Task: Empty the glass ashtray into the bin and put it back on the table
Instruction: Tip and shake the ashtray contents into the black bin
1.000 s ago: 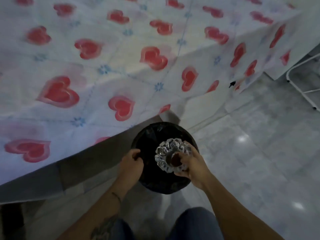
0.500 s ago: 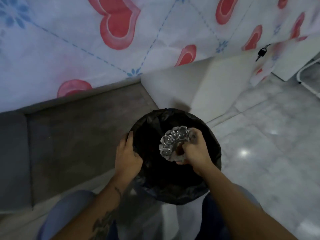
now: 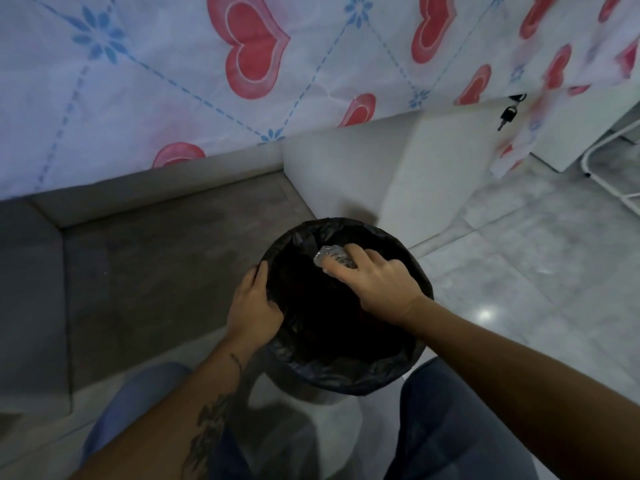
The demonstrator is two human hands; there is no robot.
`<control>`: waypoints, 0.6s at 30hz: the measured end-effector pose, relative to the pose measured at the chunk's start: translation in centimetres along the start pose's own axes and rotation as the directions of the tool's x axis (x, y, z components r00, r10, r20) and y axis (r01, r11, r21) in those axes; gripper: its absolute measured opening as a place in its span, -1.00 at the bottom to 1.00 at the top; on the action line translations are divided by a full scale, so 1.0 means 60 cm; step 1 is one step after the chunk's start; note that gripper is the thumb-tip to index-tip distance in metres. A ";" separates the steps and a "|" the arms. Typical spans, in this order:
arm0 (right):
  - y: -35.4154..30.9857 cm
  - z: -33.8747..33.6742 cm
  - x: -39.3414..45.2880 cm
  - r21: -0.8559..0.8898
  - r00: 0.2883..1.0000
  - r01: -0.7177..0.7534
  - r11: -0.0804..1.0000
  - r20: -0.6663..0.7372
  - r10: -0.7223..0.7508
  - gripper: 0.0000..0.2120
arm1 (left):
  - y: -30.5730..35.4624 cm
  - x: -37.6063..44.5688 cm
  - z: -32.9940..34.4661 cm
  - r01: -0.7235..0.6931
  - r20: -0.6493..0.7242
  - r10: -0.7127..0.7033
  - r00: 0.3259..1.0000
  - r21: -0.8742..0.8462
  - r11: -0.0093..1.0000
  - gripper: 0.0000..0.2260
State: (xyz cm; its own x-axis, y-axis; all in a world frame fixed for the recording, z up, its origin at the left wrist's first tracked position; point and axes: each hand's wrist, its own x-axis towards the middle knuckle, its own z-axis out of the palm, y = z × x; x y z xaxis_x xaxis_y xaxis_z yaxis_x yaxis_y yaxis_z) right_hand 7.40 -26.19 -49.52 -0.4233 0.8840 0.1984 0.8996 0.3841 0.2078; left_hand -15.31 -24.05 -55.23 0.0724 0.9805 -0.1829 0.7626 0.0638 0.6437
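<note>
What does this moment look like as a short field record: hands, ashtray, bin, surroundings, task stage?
left hand: grips the bin's near-left rim
right hand: holds the ashtray, palm down, over the bin's opening
ashtray: glass, turned over, mostly hidden by the fingers
bin: round, black liner, on the floor; contents too dark to see
tablecloth: hearts and blue flowers, hangs behind the bin
task stage: emptying; ashtray not yet back on the table

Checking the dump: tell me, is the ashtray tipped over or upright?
Tipped over: the right hand covers the ashtray above the bin.
</note>
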 end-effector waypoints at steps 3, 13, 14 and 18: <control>-0.004 -0.008 0.003 0.006 0.999 0.033 0.999 -0.001 -0.033 -0.45 | 0.003 0.003 -0.008 0.007 0.037 -0.007 0.999 0.023 1.000 -0.31; 0.018 -0.025 0.001 0.114 1.000 -0.015 0.993 0.010 0.013 -0.39 | 0.068 0.007 -0.021 -0.115 0.032 0.113 0.993 0.045 0.992 -0.32; 0.019 -0.026 -0.001 0.127 1.000 0.000 0.992 -0.002 0.000 -0.40 | 0.087 0.011 -0.022 -0.164 0.054 0.164 0.985 0.002 0.986 -0.31; 0.016 -0.026 -0.005 0.156 0.998 0.038 0.987 -0.048 -0.031 -0.42 | 0.143 0.027 -0.027 -0.270 0.166 0.272 0.948 -0.033 0.962 -0.31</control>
State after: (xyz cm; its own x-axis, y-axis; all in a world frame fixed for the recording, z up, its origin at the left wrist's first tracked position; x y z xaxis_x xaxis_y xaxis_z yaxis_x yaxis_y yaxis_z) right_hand 8.20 -26.49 -47.90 -0.4557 0.8578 0.2378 0.8885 0.4545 0.0632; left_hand -9.71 -21.60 -48.81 0.3826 0.9158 -0.1222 0.6934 -0.1972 0.6931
